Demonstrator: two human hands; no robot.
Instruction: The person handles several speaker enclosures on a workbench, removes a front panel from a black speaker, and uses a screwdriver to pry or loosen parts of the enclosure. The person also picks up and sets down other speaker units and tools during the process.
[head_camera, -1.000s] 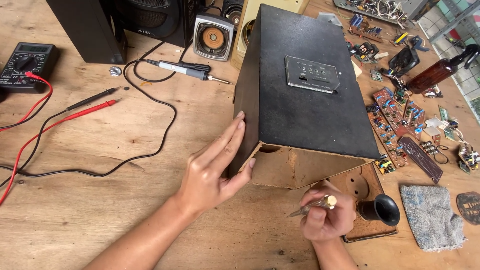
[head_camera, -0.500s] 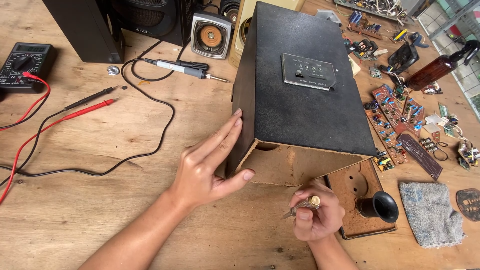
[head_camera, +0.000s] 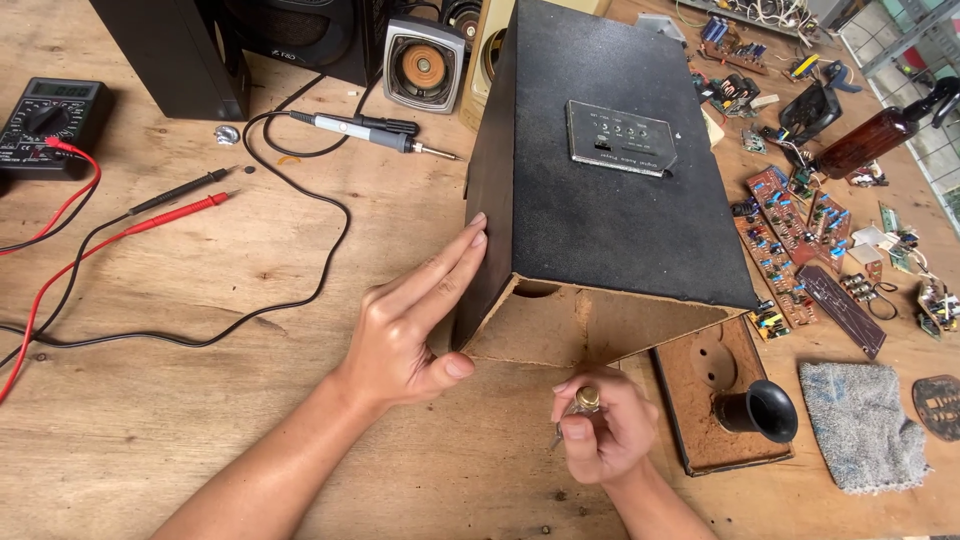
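A black speaker cabinet (head_camera: 610, 190) lies on the wooden table with its open end facing me, bare brown board showing inside. My left hand (head_camera: 415, 320) rests flat against the cabinet's left side, fingers together and thumb at the lower corner of the opening. My right hand (head_camera: 600, 425) is just below the opening, closed around a small tool with a brass-coloured end (head_camera: 587, 398) and a thin metal tip pointing down-left. A brown panel with a black port tube (head_camera: 757, 410) lies to the right of that hand.
A soldering iron (head_camera: 365, 128) and its black cable lie at upper left, beside a multimeter (head_camera: 45, 115) with red and black probes. Other speakers (head_camera: 422, 62) stand at the back. Circuit boards (head_camera: 800, 235), a brown bottle (head_camera: 880, 130) and a grey cloth (head_camera: 865, 425) are on the right.
My right hand has turned the tool from lying sideways to pointing down and shifted slightly left and up toward the opening. The left hand stays on the cabinet's side.
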